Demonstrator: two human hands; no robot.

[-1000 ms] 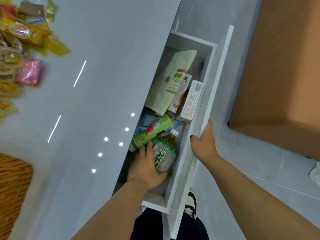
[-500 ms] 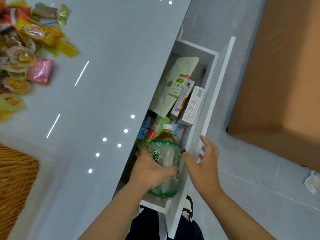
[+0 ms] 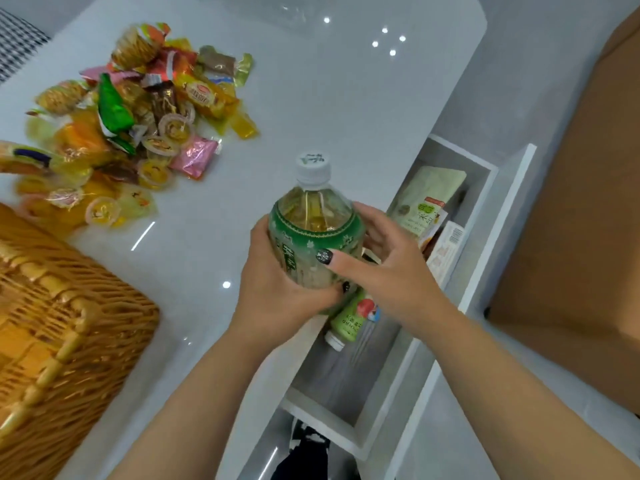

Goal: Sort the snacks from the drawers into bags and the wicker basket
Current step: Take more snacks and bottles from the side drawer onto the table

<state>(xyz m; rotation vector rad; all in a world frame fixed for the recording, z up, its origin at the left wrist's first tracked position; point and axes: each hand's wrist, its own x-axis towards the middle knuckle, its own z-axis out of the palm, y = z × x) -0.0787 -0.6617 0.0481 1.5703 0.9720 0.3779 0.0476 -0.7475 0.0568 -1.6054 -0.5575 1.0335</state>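
A green-labelled tea bottle point(image 3: 313, 220) with a white cap is held upright above the table's edge, over the open drawer point(image 3: 485, 237). My left hand point(image 3: 277, 282) grips its left side and my right hand point(image 3: 388, 265) wraps its right side. In the drawer lie a small green bottle point(image 3: 349, 322) on its side, a pale green pouch point(image 3: 429, 192) and a small white carton point(image 3: 446, 247). A heap of wrapped snacks point(image 3: 138, 133) is spread on the white table point(image 3: 311, 98) at the left. The wicker basket point(image 3: 62, 323) stands at the lower left.
A brown cardboard box point(image 3: 581, 220) sits on the floor to the right of the drawer. A checked fabric point(image 3: 17, 43) shows at the top left corner. A dark shoe point(image 3: 308, 445) is visible below the drawer.
The tea bottle has come up out of the drawer and now stands upright between both hands. My right hand left the drawer front and took hold of the bottle. The view shifted toward the table.
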